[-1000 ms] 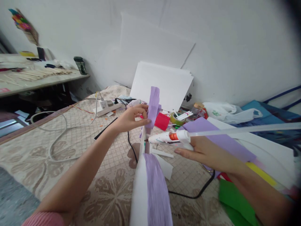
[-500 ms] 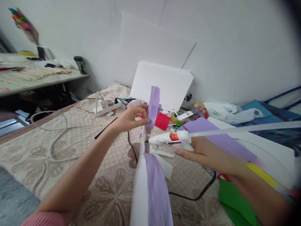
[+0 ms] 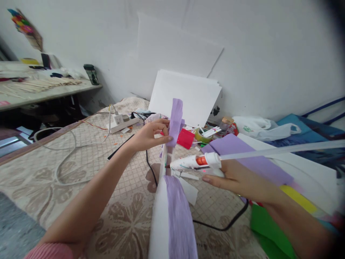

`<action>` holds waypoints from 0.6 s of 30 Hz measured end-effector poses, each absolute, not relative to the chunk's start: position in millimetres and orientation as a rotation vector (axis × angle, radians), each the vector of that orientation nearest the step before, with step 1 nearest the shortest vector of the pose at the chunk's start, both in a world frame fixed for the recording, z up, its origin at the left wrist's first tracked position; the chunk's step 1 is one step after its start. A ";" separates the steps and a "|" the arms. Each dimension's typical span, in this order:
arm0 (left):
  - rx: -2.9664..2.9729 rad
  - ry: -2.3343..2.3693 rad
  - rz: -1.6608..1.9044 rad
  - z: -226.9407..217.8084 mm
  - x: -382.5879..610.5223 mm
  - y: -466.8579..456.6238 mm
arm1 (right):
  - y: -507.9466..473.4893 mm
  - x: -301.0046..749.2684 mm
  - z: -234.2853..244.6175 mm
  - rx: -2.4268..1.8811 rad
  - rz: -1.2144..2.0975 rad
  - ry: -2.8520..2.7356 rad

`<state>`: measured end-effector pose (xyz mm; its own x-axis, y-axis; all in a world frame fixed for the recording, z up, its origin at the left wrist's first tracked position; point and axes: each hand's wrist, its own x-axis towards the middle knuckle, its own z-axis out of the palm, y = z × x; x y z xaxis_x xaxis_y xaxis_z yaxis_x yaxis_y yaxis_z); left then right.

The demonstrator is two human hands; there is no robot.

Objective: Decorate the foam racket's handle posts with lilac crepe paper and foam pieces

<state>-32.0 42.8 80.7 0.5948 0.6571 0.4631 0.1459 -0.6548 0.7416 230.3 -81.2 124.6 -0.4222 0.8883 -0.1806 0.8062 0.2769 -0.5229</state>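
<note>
My left hand pinches a strip of purple crepe paper at the far end of a long white board piece. The strip stands upright above my thumb. Over the near part of the white piece lies a wider purple crepe band. My right hand is closed round a white hot glue gun with an orange part and a long clear glue stick out of its back. Its nozzle touches or nearly touches the bare stretch between the two purple pieces; which, I cannot tell.
A power strip with cables sits at the back left. White boards lean on the wall. Purple sheets, green paper, a tape roll and a plastic bag lie right. A black cord crosses the patterned cloth.
The glue gun has shifted slightly down and toward me along the bare stretch, with my right hand. My left hand keeps its pinch on the strip.
</note>
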 end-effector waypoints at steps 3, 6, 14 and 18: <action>2.152 0.643 0.985 80.4 -31.6 43.2 | -80.6 230.4 123.2 -1.603 0.813 -2.377; 2.155 0.644 0.990 79.2 -31.3 44.3 | -79.5 231.6 122.6 -1.553 0.800 -2.328; 2.145 0.615 0.993 77.7 -31.7 45.2 | -77.5 253.0 117.3 -1.676 0.632 -2.102; 2.152 0.637 0.989 79.5 -31.6 43.2 | -76.4 253.9 113.6 -1.575 0.681 -2.192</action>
